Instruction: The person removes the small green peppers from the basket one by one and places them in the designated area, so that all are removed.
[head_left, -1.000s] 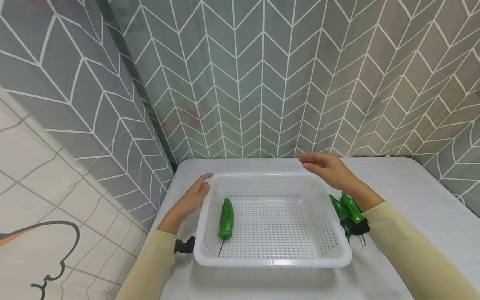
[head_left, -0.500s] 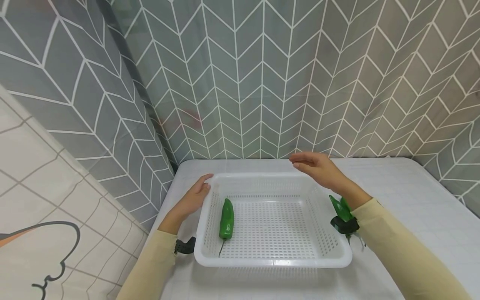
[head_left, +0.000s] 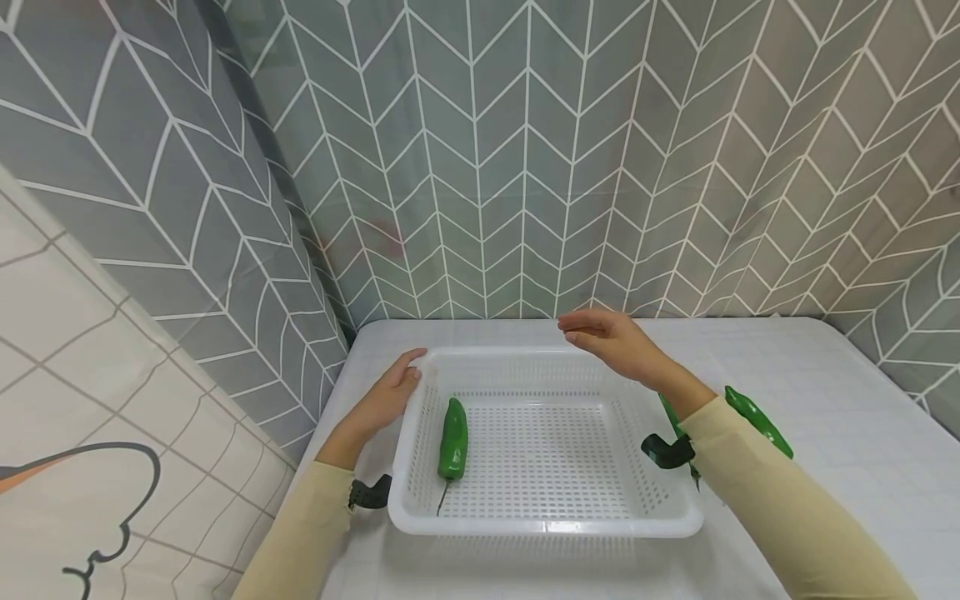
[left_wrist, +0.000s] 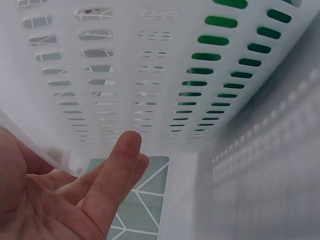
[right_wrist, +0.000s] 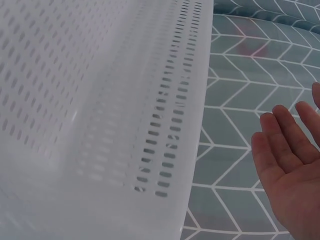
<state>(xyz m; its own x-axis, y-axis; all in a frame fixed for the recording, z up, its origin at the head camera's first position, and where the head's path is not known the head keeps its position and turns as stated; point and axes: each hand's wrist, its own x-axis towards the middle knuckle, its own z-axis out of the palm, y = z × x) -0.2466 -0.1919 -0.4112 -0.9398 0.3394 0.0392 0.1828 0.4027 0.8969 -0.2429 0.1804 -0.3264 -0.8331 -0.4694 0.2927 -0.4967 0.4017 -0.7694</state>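
Note:
A white perforated plastic basket (head_left: 543,525) stands on the table, with one green chili pepper (head_left: 452,442) lying along its left side. At the back left corner my left hand (head_left: 386,396) holds the rim, thumb at the edge; in the left wrist view its fingers lie against the outer wall. My right hand (head_left: 618,346) hovers over the back right rim, fingers extended, holding nothing; the right wrist view shows the palm side. Right of the basket lies another green chili pepper (head_left: 759,421). One more green pepper (head_left: 667,408) is partly hidden under the right forearm.
A white cloth covers the table (head_left: 847,400). Behind it hangs a grey curtain (head_left: 502,208) with a white zigzag pattern. Black wrist mounts (head_left: 667,451) sit on both arms, the right one overlapping the basket's right rim in the head view.
My right hand has moved left over the basket's back rim, baring more of the pepper farthest right. The left hand, basket and pepper inside have stayed in place.

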